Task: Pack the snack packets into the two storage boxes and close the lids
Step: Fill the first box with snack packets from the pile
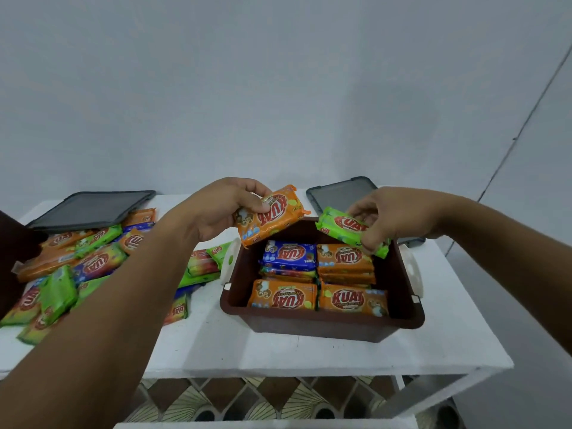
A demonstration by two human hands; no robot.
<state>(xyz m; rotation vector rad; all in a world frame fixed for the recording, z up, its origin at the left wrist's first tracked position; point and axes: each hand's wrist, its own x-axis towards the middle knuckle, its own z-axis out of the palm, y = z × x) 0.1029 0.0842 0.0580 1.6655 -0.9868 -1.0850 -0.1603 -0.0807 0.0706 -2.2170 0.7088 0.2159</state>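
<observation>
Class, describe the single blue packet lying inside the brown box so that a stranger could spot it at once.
Find the brown storage box on the white table, right of the loose pile. Inside, at its far left, lies the blue packet atop a stack. Every other packet showing in the box is orange.

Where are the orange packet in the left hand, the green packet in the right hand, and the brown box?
orange packet (pixel 272 218), head view, on its printed front.
green packet (pixel 348 229), head view, on its logo.
brown box (pixel 318 324), head view, on its near wall.
</observation>
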